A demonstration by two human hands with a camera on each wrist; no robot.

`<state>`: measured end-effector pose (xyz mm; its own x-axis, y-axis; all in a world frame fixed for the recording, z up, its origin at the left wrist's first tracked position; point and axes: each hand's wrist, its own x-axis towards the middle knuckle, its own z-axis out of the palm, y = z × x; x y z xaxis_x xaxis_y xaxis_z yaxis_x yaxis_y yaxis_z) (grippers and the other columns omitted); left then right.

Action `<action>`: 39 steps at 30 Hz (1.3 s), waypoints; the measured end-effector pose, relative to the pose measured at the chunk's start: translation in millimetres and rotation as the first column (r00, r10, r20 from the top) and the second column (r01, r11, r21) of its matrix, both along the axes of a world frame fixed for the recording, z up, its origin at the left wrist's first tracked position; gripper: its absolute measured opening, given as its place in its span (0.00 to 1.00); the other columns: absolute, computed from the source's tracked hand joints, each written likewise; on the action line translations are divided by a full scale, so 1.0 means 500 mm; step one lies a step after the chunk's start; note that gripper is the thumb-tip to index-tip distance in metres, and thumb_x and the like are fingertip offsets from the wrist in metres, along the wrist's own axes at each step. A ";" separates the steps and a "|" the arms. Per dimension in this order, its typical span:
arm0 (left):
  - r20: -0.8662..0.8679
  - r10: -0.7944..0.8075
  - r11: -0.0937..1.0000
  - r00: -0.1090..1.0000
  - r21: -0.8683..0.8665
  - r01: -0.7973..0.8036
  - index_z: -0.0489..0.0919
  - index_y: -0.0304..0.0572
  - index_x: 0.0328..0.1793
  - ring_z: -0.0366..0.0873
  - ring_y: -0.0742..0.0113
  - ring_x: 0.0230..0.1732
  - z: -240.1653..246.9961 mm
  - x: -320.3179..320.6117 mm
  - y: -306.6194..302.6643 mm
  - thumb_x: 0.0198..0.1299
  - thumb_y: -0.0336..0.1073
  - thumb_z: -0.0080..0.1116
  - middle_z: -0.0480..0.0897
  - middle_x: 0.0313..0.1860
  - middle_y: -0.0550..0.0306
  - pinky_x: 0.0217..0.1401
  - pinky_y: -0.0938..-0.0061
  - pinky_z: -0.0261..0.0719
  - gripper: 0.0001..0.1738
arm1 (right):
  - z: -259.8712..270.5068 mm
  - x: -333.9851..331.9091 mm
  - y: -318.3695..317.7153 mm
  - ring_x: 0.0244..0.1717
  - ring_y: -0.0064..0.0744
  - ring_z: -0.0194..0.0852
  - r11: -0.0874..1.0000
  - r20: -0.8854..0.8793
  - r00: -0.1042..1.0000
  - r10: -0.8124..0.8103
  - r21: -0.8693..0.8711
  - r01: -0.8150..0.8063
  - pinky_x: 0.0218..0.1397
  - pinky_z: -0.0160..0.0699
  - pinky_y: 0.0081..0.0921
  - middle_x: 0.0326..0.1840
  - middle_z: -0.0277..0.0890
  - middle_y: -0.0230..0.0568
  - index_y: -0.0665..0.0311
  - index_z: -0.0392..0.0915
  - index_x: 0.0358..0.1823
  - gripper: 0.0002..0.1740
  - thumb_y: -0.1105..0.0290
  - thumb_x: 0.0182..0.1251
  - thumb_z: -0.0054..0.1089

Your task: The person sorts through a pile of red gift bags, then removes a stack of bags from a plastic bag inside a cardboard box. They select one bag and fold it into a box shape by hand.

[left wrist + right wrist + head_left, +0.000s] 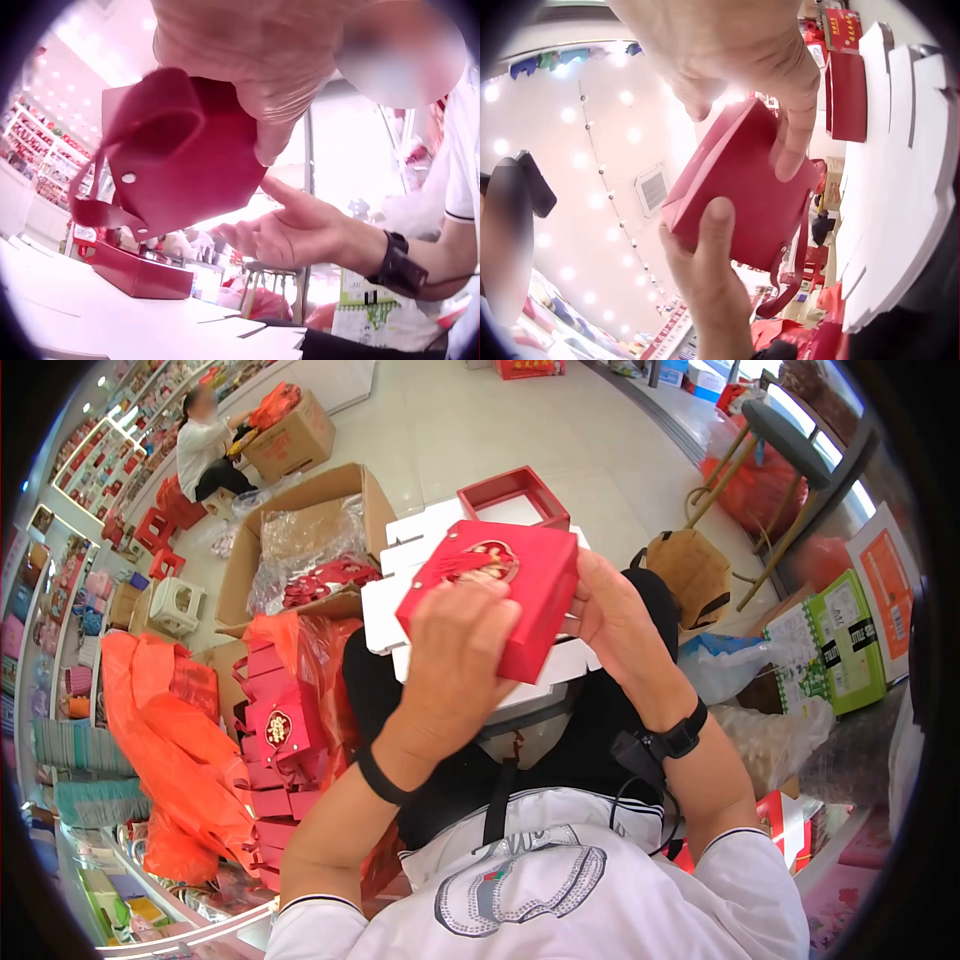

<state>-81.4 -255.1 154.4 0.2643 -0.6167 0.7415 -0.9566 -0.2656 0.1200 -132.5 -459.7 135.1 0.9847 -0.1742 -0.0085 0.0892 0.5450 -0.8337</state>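
Observation:
A red gift box with a gold emblem, metal studs and a strap handle is held tilted above white flat pieces on the lap. My left hand grips it, fingers across the emblem face and thumb against a side panel. At the opposite end is my right hand, its fingers extended beside the box corner. The left wrist view shows this right hand palm up, close under the box. A red open tray with a white inside lies on the white pieces beyond.
Left of the knees, red gift boxes sit beside orange plastic bags. Ahead stands an open carton with plastic-wrapped red items. A paper bag and a stool are at right. A seated person works far left.

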 end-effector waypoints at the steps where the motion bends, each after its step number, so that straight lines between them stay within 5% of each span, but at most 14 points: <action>1: 0.036 -0.018 0.999 0.999 0.036 0.017 0.70 0.42 0.70 0.74 0.44 0.68 -0.009 -0.005 -0.011 0.40 0.34 0.82 0.75 0.67 0.44 0.76 0.45 0.67 0.48 | -0.007 -0.004 -0.009 0.56 0.31 0.82 1.000 -0.008 1.000 -0.016 -0.001 0.016 0.55 0.85 0.34 0.60 0.78 0.42 0.65 0.69 0.71 0.32 0.47 0.80 0.57; 5: -0.105 -0.122 0.952 0.987 0.269 0.146 0.71 0.41 0.73 0.70 0.46 0.73 -0.006 -0.012 -0.043 0.43 0.41 0.81 0.73 0.70 0.46 0.79 0.45 0.65 0.48 | -0.051 -0.024 -0.047 0.58 0.30 0.81 0.997 -0.078 0.994 -0.073 0.032 0.076 0.58 0.83 0.34 0.61 0.78 0.40 0.64 0.68 0.73 0.31 0.53 0.78 0.59; 8: -0.138 -0.199 0.961 0.970 0.168 0.221 0.73 0.40 0.71 0.73 0.45 0.70 0.023 0.030 -0.046 0.59 0.42 0.75 0.74 0.69 0.46 0.75 0.50 0.69 0.36 | -0.070 -0.034 -0.088 0.57 0.29 0.82 0.993 -0.081 0.990 -0.115 -0.002 0.115 0.58 0.83 0.33 0.59 0.80 0.38 0.64 0.70 0.72 0.30 0.54 0.76 0.57; 11: -0.200 0.013 0.998 0.980 0.070 0.001 0.73 0.37 0.70 0.76 0.46 0.66 0.007 0.137 -0.050 0.64 0.39 0.70 0.74 0.68 0.43 0.68 0.57 0.76 0.30 | -0.092 -0.048 -0.132 0.55 0.28 0.83 0.980 -0.093 0.977 -0.192 0.023 0.195 0.60 0.82 0.33 0.57 0.81 0.36 0.61 0.73 0.68 0.29 0.51 0.75 0.55; 14: -0.575 0.124 0.987 0.809 0.158 -0.038 0.72 0.37 0.71 0.79 0.46 0.62 -0.032 0.219 -0.077 0.68 0.36 0.65 0.74 0.68 0.41 0.61 0.61 0.81 0.27 | -0.102 -0.057 -0.161 0.57 0.27 0.82 0.962 -0.013 0.971 -0.237 0.138 0.237 0.63 0.80 0.31 0.58 0.82 0.36 0.62 0.74 0.65 0.25 0.53 0.76 0.54; 21: -0.304 0.132 0.915 0.943 0.404 0.002 0.73 0.39 0.68 0.83 0.41 0.55 -0.137 0.275 -0.153 0.64 0.36 0.65 0.75 0.66 0.43 0.55 0.56 0.86 0.27 | -0.117 -0.069 -0.186 0.58 0.34 0.84 0.906 -0.023 0.976 -0.218 0.368 0.212 0.66 0.82 0.34 0.60 0.83 0.45 0.69 0.74 0.65 0.23 0.59 0.80 0.47; 26: -0.327 0.193 0.911 0.925 0.410 -0.045 0.79 0.44 0.55 0.85 0.42 0.49 -0.163 0.294 -0.150 0.66 0.37 0.64 0.85 0.46 0.45 0.49 0.54 0.84 0.14 | -0.136 -0.071 -0.206 0.55 0.35 0.86 0.863 -0.091 0.982 -0.167 0.469 0.190 0.63 0.85 0.34 0.57 0.86 0.47 0.68 0.78 0.60 0.21 0.58 0.82 0.48; 29: -0.286 0.155 0.955 0.946 0.288 -0.070 0.80 0.43 0.51 0.85 0.41 0.45 -0.081 0.258 -0.102 0.66 0.35 0.64 0.85 0.45 0.45 0.45 0.56 0.83 0.10 | -0.113 -0.071 -0.200 0.52 0.34 0.87 0.863 -0.084 0.989 -0.121 0.484 0.147 0.61 0.86 0.32 0.55 0.86 0.46 0.69 0.77 0.59 0.21 0.59 0.82 0.46; 33: -0.297 0.186 0.971 0.937 0.202 -0.129 0.80 0.43 0.63 0.85 0.43 0.49 0.027 0.189 -0.003 0.67 0.32 0.65 0.84 0.51 0.44 0.51 0.61 0.83 0.18 | -0.122 -0.051 -0.203 0.51 0.33 0.87 0.878 -0.114 0.982 -0.148 0.442 0.183 0.60 0.86 0.32 0.55 0.85 0.46 0.69 0.75 0.59 0.20 0.60 0.82 0.45; 35: -0.306 0.175 0.979 0.936 0.153 -0.133 0.81 0.42 0.63 0.84 0.44 0.44 0.057 0.156 0.050 0.67 0.30 0.65 0.83 0.45 0.45 0.47 0.62 0.82 0.19 | -0.122 -0.046 -0.194 0.51 0.32 0.87 0.883 -0.124 0.982 -0.144 0.432 0.184 0.59 0.86 0.32 0.55 0.85 0.46 0.69 0.75 0.59 0.20 0.60 0.82 0.45; 39: -0.369 0.223 0.951 0.902 0.285 -0.119 0.82 0.42 0.63 0.81 0.49 0.37 0.103 0.084 0.153 0.64 0.27 0.67 0.80 0.37 0.47 0.41 0.63 0.79 0.21 | -0.110 -0.030 -0.183 0.50 0.32 0.87 0.899 -0.141 0.982 -0.128 0.401 0.175 0.56 0.87 0.31 0.53 0.85 0.45 0.68 0.76 0.58 0.19 0.60 0.82 0.46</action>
